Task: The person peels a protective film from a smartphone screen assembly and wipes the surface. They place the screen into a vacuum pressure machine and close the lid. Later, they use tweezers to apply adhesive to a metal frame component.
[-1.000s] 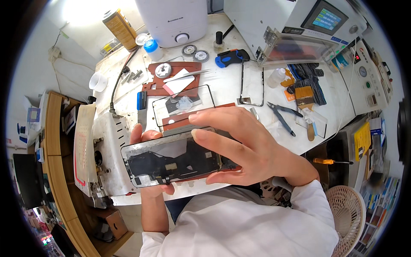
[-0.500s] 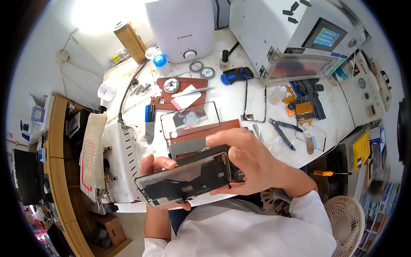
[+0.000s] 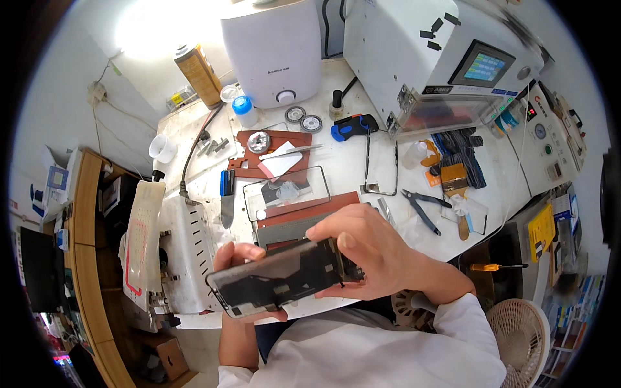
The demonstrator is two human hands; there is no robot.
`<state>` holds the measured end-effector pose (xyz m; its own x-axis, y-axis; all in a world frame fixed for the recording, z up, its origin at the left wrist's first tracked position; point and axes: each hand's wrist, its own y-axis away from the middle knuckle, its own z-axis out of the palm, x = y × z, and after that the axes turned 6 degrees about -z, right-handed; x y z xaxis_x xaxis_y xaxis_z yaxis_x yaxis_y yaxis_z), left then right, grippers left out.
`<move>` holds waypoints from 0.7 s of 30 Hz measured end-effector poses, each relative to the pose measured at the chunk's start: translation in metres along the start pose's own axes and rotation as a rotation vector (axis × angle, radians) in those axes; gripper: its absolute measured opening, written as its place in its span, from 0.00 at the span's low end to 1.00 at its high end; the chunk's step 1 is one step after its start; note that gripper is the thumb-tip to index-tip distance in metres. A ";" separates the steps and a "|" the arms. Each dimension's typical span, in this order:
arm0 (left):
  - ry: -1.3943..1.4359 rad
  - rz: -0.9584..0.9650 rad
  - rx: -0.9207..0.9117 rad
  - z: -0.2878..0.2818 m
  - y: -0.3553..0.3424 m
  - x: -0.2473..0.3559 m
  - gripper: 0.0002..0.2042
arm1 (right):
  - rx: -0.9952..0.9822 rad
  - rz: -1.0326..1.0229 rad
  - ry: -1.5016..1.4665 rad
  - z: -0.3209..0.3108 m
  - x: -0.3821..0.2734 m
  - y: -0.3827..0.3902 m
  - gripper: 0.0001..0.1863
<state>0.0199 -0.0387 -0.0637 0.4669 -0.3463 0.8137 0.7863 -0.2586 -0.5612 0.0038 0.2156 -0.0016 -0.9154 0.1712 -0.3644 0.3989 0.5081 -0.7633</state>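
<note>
A black phone screen assembly (image 3: 275, 284) is held tilted above the front edge of the table, its back side with dark film and small metal patches facing me. My left hand (image 3: 238, 256) grips its left part, the thumb and fingers wrapped round the long edges. My right hand (image 3: 372, 249) closes round the right end, where a flex cable and small parts show near the fingertips. Just beyond the screen lie a grey flat plate (image 3: 291, 231) and a red-brown mat (image 3: 323, 204). Part of the plate is hidden behind the screen and my right hand.
Beyond lie thin phone frames (image 3: 396, 168), tweezers (image 3: 291, 151) and a blue-handled blade (image 3: 227, 200). Cutting pliers (image 3: 422, 212) rest at the right. A white humidifier-like box (image 3: 272, 58) and a machine with a screen (image 3: 414, 58) stand at the back. A slotted white device (image 3: 184, 246) is at the left.
The view has tilted a little, so the table's things sit slightly lower. Both hands keep their grip on the screen assembly, which has turned slightly.
</note>
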 end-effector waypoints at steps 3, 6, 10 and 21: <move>0.096 -0.082 0.091 -0.001 -0.001 -0.003 0.62 | -0.025 0.064 -0.007 -0.007 -0.005 -0.002 0.59; -0.031 -0.222 0.218 0.005 -0.004 0.001 0.59 | 0.001 0.236 -0.151 -0.021 -0.009 0.007 0.66; 0.335 -0.325 0.109 0.010 -0.004 0.001 0.58 | 0.310 0.786 -0.827 -0.018 -0.011 0.026 0.48; 0.573 -0.603 -0.299 0.028 0.014 0.003 0.55 | 0.087 0.888 -2.401 0.054 -0.063 0.064 0.52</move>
<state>0.0438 -0.0179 -0.0644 -0.3307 -0.4527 0.8281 0.6572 -0.7402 -0.1422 0.0904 0.1916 -0.0565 0.8455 -0.5277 -0.0819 0.5058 0.8405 -0.1942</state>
